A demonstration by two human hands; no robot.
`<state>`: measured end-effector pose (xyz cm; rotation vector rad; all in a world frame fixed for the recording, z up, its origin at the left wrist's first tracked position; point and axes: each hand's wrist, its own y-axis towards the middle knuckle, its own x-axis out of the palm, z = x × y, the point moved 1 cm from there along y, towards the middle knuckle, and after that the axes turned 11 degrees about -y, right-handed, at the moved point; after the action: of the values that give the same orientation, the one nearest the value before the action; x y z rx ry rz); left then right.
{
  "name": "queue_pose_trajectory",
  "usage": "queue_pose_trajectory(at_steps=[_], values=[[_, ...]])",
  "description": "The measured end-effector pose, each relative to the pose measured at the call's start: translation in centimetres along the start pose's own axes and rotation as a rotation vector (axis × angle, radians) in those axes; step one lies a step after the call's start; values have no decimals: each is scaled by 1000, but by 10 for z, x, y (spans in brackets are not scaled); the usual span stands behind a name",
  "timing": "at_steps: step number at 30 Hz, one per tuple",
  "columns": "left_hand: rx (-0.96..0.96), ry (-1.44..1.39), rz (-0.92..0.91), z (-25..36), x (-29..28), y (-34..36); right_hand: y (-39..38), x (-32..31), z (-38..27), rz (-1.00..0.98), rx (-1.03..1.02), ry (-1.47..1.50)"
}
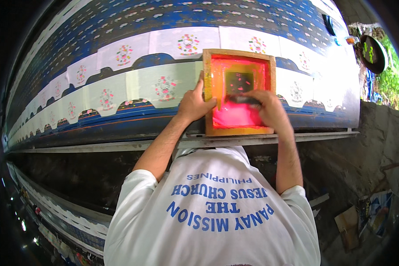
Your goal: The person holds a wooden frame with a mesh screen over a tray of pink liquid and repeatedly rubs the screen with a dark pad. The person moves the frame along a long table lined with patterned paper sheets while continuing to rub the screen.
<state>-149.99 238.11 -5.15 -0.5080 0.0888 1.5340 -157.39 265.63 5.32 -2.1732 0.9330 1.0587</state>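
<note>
A wooden screen printing frame point(240, 131) lies on the long table over a row of white fabric pieces. Bright pink ink point(235, 116) covers much of its mesh, with a darker see-through patch point(239, 82) in the middle. My left hand point(195, 103) holds the left side of the frame, its thumb over the edge and a finger stretched along the outside. Inside the frame, my right hand point(267, 106) is closed around a dark squeegee point(244, 100), somewhat blurred. The squeegee's lower edge is partly hidden by blur and ink.
Two rows of cut fabric pieces point(142, 84) with small colourful prints run along the blue and dark table point(164, 120). A metal rail point(97, 145) borders its near edge. At right hangs a round black pan-like object point(373, 54). Cardboard point(348, 226) lies on the ground, lower right.
</note>
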Motion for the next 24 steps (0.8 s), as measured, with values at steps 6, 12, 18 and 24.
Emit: queue_pose_trajectory(at_steps=[6, 12, 18, 24], values=[[-75, 22, -89, 4, -3, 4, 60, 3, 19, 242, -18, -244], [-27, 41, -44, 4, -3, 0, 1, 34, -2, 260, -30, -256], [-13, 41, -69, 10, 1, 0, -55, 58, -25, 332, 13, -223], [-15, 54, -49, 28, 8, 0, -60, 55, -16, 305, 46, -178]])
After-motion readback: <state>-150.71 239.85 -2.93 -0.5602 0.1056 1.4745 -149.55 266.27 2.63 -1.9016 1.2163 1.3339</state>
